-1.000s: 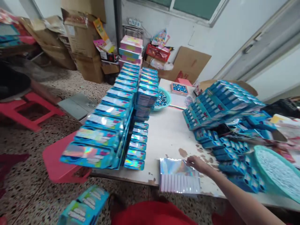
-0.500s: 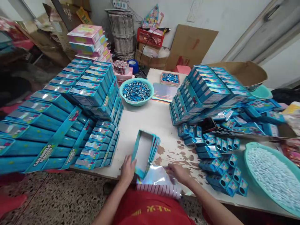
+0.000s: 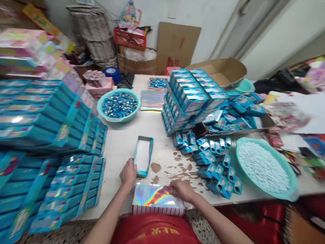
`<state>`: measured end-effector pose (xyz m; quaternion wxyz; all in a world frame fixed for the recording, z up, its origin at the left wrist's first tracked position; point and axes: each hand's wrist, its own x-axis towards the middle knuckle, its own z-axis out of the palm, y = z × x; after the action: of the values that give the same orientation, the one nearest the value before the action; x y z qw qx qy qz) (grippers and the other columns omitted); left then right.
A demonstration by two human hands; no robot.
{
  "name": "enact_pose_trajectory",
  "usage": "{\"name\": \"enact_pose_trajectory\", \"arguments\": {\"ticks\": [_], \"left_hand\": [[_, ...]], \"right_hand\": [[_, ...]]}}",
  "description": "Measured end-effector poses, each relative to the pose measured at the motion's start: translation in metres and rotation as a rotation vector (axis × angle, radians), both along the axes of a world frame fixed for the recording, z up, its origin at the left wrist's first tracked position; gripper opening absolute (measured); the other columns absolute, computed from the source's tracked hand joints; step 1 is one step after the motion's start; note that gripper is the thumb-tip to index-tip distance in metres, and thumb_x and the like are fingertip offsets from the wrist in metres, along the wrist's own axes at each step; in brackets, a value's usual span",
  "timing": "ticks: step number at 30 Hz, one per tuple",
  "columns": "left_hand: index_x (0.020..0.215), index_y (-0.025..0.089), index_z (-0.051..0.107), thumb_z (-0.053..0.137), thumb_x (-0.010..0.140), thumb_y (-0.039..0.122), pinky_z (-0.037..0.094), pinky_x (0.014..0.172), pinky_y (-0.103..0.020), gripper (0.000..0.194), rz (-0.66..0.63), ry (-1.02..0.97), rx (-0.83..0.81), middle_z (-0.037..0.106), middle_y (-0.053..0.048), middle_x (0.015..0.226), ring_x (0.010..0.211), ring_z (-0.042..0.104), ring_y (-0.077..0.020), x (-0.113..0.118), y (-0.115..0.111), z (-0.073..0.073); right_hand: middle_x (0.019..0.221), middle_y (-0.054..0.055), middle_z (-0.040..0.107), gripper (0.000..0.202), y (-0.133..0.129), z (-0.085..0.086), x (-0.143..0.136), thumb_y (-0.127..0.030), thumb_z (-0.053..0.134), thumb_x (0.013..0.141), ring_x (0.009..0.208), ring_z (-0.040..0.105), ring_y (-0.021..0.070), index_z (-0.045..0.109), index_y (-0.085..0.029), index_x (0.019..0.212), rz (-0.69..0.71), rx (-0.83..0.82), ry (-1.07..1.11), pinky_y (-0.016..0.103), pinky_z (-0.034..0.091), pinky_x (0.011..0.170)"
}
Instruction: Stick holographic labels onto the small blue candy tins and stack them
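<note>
My left hand (image 3: 128,174) is closed on the lower left edge of an open blue cardboard tray (image 3: 142,155) with a pale inside, which rests flat on the table. My right hand (image 3: 181,189), its fingers curled together, grips the right side of a shiny holographic sheet (image 3: 152,194). Its fingertips are partly hidden. That sheet lies over a striped stack (image 3: 158,210) at the table's front edge, against my red apron. To the right of the tray stand several small blue boxes with round holes (image 3: 218,174).
Blue boxes are piled high at left (image 3: 50,125) and in a block (image 3: 188,98) at back right. A teal bowl of blue-and-silver pieces (image 3: 119,104) sits behind the tray. A basin of pale pieces (image 3: 264,166) stands at right. Holographic sheets (image 3: 152,100) lie at the back.
The view has turned left to right and shifted closer. The tray, before tilted with others fanned out beside it, now sits straight and flat. My right hand has come inward over the holographic sheet.
</note>
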<state>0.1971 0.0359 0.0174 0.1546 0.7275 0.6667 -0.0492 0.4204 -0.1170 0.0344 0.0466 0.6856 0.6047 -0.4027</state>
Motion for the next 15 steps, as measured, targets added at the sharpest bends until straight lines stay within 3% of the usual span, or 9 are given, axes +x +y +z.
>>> {"name": "enact_pose_trajectory", "arguments": {"ticks": [7, 12, 15], "left_hand": [[0.101, 0.014, 0.052, 0.037, 0.09, 0.027, 0.042, 0.061, -0.03, 0.023, -0.073, 0.146, 0.011, 0.063, -0.012, 0.096, 0.077, 0.063, -0.0229, 0.019, 0.032, 0.011], [0.11, 0.01, 0.049, 0.038, 0.088, 0.025, 0.041, 0.059, -0.031, 0.029, 0.021, 0.152, 0.019, 0.065, -0.012, 0.074, 0.073, 0.064, -0.0271, 0.023, 0.054, 0.014], [0.112, 0.012, 0.051, 0.043, 0.085, 0.022, 0.041, 0.061, -0.03, 0.03, 0.099, -0.028, 0.074, 0.066, -0.011, 0.075, 0.073, 0.063, -0.0256, 0.024, 0.054, 0.005]], "right_hand": [[0.093, 0.006, 0.069, 0.019, 0.001, -0.008, 0.01, -0.036, 0.057, 0.08, 0.086, 0.062, 0.0229, 0.064, -0.021, 0.088, -0.122, 0.061, -0.054, 0.025, 0.034, 0.063], [0.091, 0.006, 0.069, 0.025, 0.014, -0.011, 0.022, -0.04, 0.063, 0.076, 0.085, 0.062, 0.0226, 0.065, -0.022, 0.093, -0.242, 0.126, 0.114, 0.026, 0.039, 0.066], [0.093, 0.006, 0.067, 0.024, 0.026, -0.014, 0.026, -0.037, 0.059, 0.079, 0.08, 0.061, 0.0192, 0.063, -0.019, 0.095, -0.45, 0.288, 0.258, 0.028, 0.043, 0.07]]}}
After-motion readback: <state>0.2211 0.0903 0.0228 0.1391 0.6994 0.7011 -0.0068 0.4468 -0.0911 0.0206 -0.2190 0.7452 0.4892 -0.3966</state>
